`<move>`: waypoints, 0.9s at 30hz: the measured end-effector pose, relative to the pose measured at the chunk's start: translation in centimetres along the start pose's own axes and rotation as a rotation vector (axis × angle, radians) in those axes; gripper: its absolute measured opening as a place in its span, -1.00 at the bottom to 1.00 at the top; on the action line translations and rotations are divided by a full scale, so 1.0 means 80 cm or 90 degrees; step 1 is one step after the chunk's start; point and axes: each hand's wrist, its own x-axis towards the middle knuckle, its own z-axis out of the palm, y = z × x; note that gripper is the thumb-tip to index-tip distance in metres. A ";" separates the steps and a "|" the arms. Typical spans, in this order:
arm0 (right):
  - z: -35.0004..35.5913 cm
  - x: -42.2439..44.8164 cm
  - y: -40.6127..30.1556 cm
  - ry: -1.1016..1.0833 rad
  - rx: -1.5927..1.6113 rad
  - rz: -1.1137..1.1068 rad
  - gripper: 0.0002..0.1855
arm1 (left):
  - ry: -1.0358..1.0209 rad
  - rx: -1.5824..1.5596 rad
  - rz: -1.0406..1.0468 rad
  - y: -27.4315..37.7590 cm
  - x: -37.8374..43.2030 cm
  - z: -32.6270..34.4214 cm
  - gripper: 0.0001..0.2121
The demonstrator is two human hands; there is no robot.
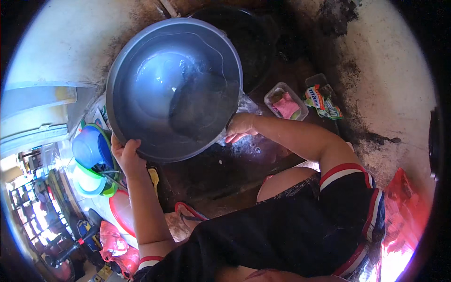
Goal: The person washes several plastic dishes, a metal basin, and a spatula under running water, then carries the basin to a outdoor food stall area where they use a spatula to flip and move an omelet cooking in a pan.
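Note:
A large grey plastic basin [148, 137] is tilted before me, with some water [201, 67] inside it. My left hand [128, 153] grips its lower left rim, the thumb over the inner edge. At the right side of the basin, my right hand [243, 127] is against or just under the outer rim, fingers pointing left. Part of that hand is hidden by the basin, so its hold is unclear. Splashing water [248, 105] runs around the right hand and onto the dark wet floor [204, 176].
Behind the basin stands a large dark tub [253, 46]. To the right are a clear plastic container with a pink cloth-like item [287, 105] and several product packets [319, 98]. Blue bowls [88, 146], a green-rimmed bowl [88, 179] and a red-rimmed lid or basin [121, 211] are at left.

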 end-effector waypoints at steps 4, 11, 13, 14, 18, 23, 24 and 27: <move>0.000 0.008 -0.014 0.055 -0.036 0.028 -0.77 | -0.006 0.037 0.022 0.001 -0.004 -0.002 -0.55; -0.005 0.050 0.000 0.085 0.020 0.018 -0.67 | -0.055 0.146 0.097 0.010 -0.008 -0.007 -0.51; 0.003 0.039 -0.017 0.107 0.046 -0.042 -0.65 | -0.033 0.221 0.139 0.019 -0.014 -0.006 -0.51; 0.017 0.023 -0.036 0.128 0.035 -0.079 -0.65 | -0.020 0.260 0.156 0.026 -0.019 -0.007 -0.52; 0.023 0.033 -0.051 0.144 -0.023 -0.081 -0.74 | -0.089 0.423 0.222 0.049 -0.030 0.003 -0.47; 0.019 0.037 -0.060 0.077 -0.371 -0.063 -0.77 | -0.244 0.600 0.461 0.082 -0.040 0.010 -0.46; 0.016 0.037 -0.065 0.065 -0.444 -0.062 -0.77 | -0.267 0.625 0.511 0.092 -0.046 0.005 -0.45; -0.009 0.058 -0.036 0.201 -0.943 -0.391 -0.83 | -0.247 0.707 0.503 0.109 -0.060 -0.015 -0.42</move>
